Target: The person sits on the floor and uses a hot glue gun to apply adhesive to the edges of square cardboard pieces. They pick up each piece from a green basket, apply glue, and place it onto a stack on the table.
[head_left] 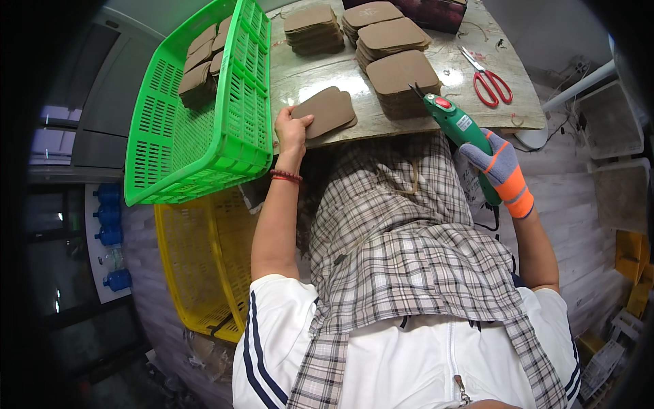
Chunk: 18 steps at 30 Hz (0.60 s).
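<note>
At the near edge of the table, my bare left hand [293, 128] is closed on a few flat brown pieces [325, 112] with rounded corners, thumb on top. They lie slightly fanned and their material is unclear. My right hand [492, 162], in a grey and orange glove, grips green electric scissors [455, 121] with a red button. Their thin black tips point up and left, over the near corner of a stack of similar brown pieces [403, 73]. Whether the tips touch the stack I cannot tell.
More brown stacks [313, 26] stand further back on the table [303, 63]. Red-handled scissors [490, 88] lie at the right. A green basket [221, 146] on the left holds brown bundles [197, 78]. Below it is a yellow basket [204, 266]. A dark box [439, 13] sits at the back.
</note>
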Each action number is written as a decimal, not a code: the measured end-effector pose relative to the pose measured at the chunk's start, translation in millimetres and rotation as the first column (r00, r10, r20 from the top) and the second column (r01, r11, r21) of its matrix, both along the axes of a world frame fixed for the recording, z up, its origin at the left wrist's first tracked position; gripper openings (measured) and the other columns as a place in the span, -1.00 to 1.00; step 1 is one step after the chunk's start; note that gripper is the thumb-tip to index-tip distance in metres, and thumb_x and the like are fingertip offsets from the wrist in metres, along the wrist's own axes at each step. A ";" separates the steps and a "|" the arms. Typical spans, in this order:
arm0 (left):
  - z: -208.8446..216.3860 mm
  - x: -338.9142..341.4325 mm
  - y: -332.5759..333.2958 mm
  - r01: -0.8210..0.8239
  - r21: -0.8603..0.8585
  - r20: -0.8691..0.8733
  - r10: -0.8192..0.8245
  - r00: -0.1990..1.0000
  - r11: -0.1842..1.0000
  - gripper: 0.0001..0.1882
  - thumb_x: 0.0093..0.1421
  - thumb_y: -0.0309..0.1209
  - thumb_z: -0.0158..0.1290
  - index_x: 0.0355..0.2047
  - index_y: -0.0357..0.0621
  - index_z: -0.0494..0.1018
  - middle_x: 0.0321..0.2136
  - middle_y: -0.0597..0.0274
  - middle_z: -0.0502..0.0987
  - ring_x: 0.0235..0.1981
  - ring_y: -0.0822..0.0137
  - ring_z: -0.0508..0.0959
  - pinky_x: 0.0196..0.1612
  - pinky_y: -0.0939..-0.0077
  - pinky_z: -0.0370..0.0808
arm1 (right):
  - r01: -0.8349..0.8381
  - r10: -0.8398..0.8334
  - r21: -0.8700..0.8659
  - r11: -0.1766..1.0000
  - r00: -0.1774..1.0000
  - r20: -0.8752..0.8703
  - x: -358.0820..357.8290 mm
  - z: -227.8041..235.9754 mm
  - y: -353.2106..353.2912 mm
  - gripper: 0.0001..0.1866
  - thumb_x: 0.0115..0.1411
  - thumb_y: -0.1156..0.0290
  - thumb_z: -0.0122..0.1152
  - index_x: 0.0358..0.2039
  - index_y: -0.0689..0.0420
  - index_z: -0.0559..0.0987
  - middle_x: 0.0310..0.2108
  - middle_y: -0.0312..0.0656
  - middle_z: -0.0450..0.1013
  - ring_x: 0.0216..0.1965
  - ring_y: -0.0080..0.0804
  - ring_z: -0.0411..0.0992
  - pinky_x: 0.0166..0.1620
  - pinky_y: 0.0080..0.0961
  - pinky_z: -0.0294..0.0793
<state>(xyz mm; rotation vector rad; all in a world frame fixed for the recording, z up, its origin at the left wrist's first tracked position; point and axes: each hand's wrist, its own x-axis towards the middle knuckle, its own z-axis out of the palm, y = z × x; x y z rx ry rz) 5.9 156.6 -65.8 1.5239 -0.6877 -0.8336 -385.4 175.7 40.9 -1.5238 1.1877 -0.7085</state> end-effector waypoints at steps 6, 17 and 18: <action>18.1 -27.8 -13.4 -0.023 -0.039 0.923 0.045 0.382 0.999 -0.49 -0.07 -0.37 0.22 -0.05 -0.12 0.43 -0.08 0.08 0.38 0.03 0.07 0.27 0.12 0.21 0.16 | 0.078 -0.078 -0.014 0.997 0.997 -0.025 -24.1 -17.7 3.1 -0.67 0.12 0.28 0.26 -0.19 0.22 0.50 -0.52 -0.41 0.40 -0.53 -0.75 0.28 -0.45 -0.72 0.31; 60.4 -97.5 -94.6 0.439 0.148 0.927 -0.280 0.251 0.886 -0.41 -0.13 -0.12 0.28 -0.09 -0.15 0.50 -0.11 0.09 0.48 -0.01 0.06 0.34 0.07 0.27 0.28 | 0.146 -0.146 -0.015 0.989 0.989 -0.009 -24.3 -23.0 8.7 -0.64 0.07 0.25 0.31 -0.22 0.22 0.51 -0.54 -0.41 0.40 -0.56 -0.74 0.27 -0.49 -0.70 0.28; 67.6 -98.0 -94.0 0.431 0.145 0.940 -0.260 0.221 0.890 -0.43 -0.12 -0.15 0.27 -0.10 -0.14 0.50 -0.11 0.09 0.48 -0.01 0.07 0.35 0.07 0.27 0.28 | 0.147 -0.148 -0.027 0.989 0.989 -0.031 -26.3 -23.7 6.0 -0.61 0.05 0.22 0.35 -0.23 0.23 0.52 -0.52 -0.39 0.42 -0.54 -0.73 0.28 -0.49 -0.68 0.30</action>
